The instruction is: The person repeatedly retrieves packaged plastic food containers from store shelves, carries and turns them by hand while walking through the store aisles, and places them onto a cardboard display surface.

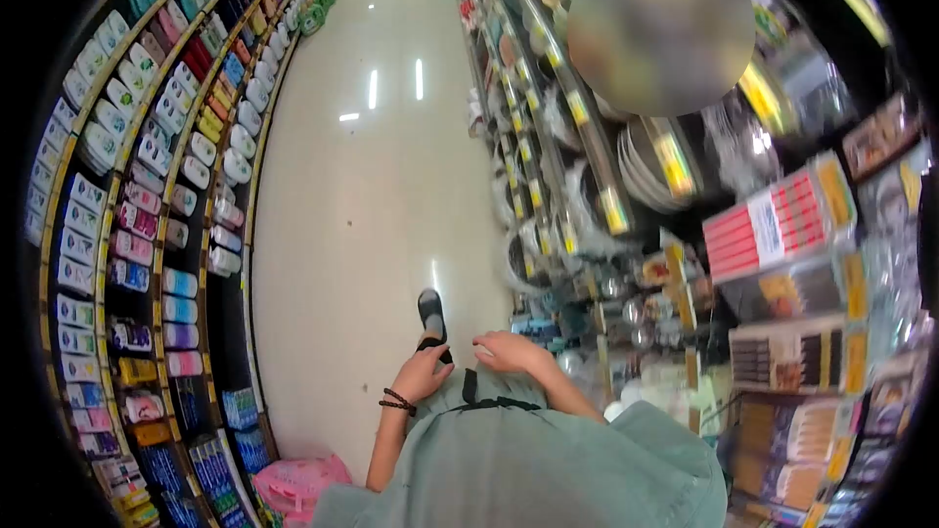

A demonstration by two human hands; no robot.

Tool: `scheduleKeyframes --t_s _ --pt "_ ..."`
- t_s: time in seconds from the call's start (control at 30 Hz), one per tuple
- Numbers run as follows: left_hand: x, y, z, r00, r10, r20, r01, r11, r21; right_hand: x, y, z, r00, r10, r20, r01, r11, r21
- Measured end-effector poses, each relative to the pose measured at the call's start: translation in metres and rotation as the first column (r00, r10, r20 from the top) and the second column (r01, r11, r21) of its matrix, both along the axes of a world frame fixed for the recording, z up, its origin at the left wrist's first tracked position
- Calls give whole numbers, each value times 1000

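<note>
My left hand (421, 375) is in front of my waist, a dark bead bracelet (396, 401) around its wrist. Its fingers are loosely bent and apart, with nothing seen in them. Close by on the right, my right hand (511, 352) hangs over the grey-green trousers (499, 389), its fingers stretched towards the left one and holding nothing. The hands do not touch. Between and below them lies the dark waist cord (494, 403) of the trousers. One foot in a dark sandal (430, 308) shows ahead on the floor.
Shelves of bottles (127, 98) line the left side of the shiny tiled aisle (352, 196). On the right are racks with plates (646, 171), pans and packs of red chopsticks (768, 230). A pink basket (301, 484) stands at lower left. Green coils (315, 12) lie farther ahead.
</note>
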State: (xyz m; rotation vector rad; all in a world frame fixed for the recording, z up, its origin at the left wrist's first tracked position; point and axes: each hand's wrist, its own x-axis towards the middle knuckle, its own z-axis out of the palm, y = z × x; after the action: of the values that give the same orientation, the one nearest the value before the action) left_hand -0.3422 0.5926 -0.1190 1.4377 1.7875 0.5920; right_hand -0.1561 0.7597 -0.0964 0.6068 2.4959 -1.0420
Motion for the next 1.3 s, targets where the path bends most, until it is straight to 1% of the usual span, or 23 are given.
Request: scheduleKeyframes --t_s 0.1,0.13,0.23,0.27,0.33,0.37,0.4,0.53,0.63,0.67,0.7,0.77,0.8,0.9,0.93,1.0,1.03,1.07,1.13,1.17,1.2,1.27,1.3 --pt "-70 63 20 998 64 -24 -62 997 53 -63 64 31 998 18 -62 -19 1000 -18" --pt "-92 86 27 993 120 7 -120 985 125 -86 84 45 991 -33 -129 21 995 -95" --pt "-159 148 36 988 150 -43 -135 958 252 -139 134 51 931 -145 -335 142 989 -36" --pt "-176 165 42 985 155 -79 -132 961 242 -151 146 55 909 -161 -385 183 983 21" --pt "-211 199 73 973 161 -164 -120 965 233 -175 165 66 883 -263 -388 237 965 -116" --pt "-226 217 80 975 178 -132 -141 958 250 -188 178 68 866 -315 -389 262 948 -183" --pt "-236 231 85 977 191 -97 -160 952 261 -198 188 63 861 -397 -319 277 890 -361" --pt "-263 288 74 985 172 -2 -165 949 267 -234 237 38 911 -328 -249 224 902 -370" --pt "-271 331 58 999 17 -50 -2 960 279 -267 279 11 924 -266 -274 174 932 -318" --pt "-278 348 54 985 -141 -99 160 963 215 -283 298 13 906 -262 -333 142 928 -344" --pt "-284 363 51 987 -158 -37 160 985 70 -299 320 17 925 -226 -306 121 938 -326" --pt "-302 402 51 985 -154 73 166 964 -210 -335 372 27 954 -144 -262 68 958 -279" --pt "-318 426 56 988 -144 57 153 962 -226 -353 394 22 902 -204 -381 102 957 -271" --pt "-376 491 69 994 -60 -87 59 998 -15 -402 463 21 760 -501 -413 318 842 -436" --pt "-392 515 74 996 16 -84 -15 1000 24 -420 485 25 696 -567 -441 348 803 -483" --pt "-423 564 81 991 128 -25 -123 982 146 -453 535 32 586 -701 -406 406 688 -602" --pt "-434 586 84 983 180 19 -180 964 198 -471 560 25 518 -719 -464 404 684 -608" --pt "-442 607 91 983 179 27 -181 963 198 -485 580 16 453 -733 -508 406 677 -614" --pt "-457 653 102 981 188 44 -193 954 229 -505 619 42 377 -853 -362 321 487 -812" --pt "-462 668 96 975 182 126 -208 950 234 -514 637 50 341 -896 -283 264 380 -887" --pt "-466 686 92 965 170 201 -217 946 241 -522 653 48 271 -942 -199 210 260 -942" --pt "-471 719 79 920 138 366 -230 948 221 -532 682 41 122 -993 -3 74 12 -997" --pt "-470 735 75 908 120 401 -201 965 166 -534 696 46 59 -998 22 56 -19 -998"
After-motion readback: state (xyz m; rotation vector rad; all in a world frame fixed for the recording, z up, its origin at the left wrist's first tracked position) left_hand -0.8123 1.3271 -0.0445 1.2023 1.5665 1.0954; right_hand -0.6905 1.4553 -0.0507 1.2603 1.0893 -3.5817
